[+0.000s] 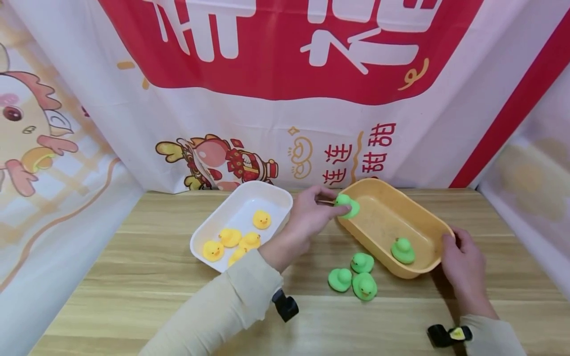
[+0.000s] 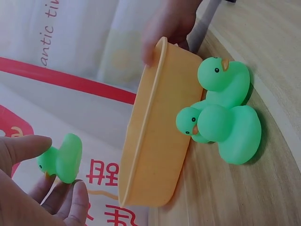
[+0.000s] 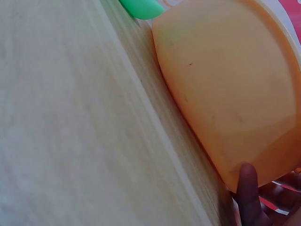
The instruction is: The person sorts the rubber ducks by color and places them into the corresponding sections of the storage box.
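My left hand (image 1: 308, 212) pinches a green toy duck (image 1: 347, 206) between thumb and fingers, at the left end of the orange tub (image 1: 369, 227). In the left wrist view that duck (image 2: 68, 158) is held apart from the tub's wall. My right hand (image 1: 463, 257) grips the tub's right end; in the right wrist view the thumb (image 3: 248, 188) lies against the outer wall. A second green duck (image 1: 403, 250) sits inside the tub. Three more green ducks stand close together on the table in front of it, one of them nearest the front (image 1: 364, 287).
Left of the orange tub stands a white tub (image 1: 199, 237) with several yellow ducks (image 1: 261, 219) in it, partly hidden by my left arm. The wooden table (image 1: 133, 277) ends at a printed cloth (image 1: 285, 118) behind; cloth also hangs at both sides.
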The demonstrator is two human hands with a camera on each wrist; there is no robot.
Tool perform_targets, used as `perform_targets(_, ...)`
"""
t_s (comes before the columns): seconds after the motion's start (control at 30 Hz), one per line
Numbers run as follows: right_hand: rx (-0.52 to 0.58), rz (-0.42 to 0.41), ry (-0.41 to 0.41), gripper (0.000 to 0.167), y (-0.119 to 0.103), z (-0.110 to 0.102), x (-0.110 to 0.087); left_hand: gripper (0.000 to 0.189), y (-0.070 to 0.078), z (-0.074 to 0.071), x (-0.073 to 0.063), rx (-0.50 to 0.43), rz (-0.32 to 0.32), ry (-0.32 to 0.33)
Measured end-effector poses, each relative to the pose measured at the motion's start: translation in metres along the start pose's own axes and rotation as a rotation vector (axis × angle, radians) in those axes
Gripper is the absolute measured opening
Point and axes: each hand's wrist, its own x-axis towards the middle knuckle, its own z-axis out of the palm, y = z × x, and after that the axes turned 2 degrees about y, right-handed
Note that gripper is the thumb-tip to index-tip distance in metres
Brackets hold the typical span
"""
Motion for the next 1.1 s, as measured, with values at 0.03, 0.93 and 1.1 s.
perform_targets(0.03, -0.001, 0.000, 0.003, 0.061, 0.000, -0.001, 0.000, 0.029, 0.001, 0.001, 0.000, 0.011, -0.003, 0.000)
perform_targets(0.93, -0.015, -0.049, 0.043, 0.056, 0.004, -0.003, 0.004, 0.025, -0.011, 0.067, 0.036, 0.067, 0.167, -0.026)
perform_targets(1.1, -0.010, -0.055, 0.028, 0.056, 0.003, 0.000, 0.000, 0.022, -0.031, 0.084, 0.041, 0.305, 0.331, -0.118)
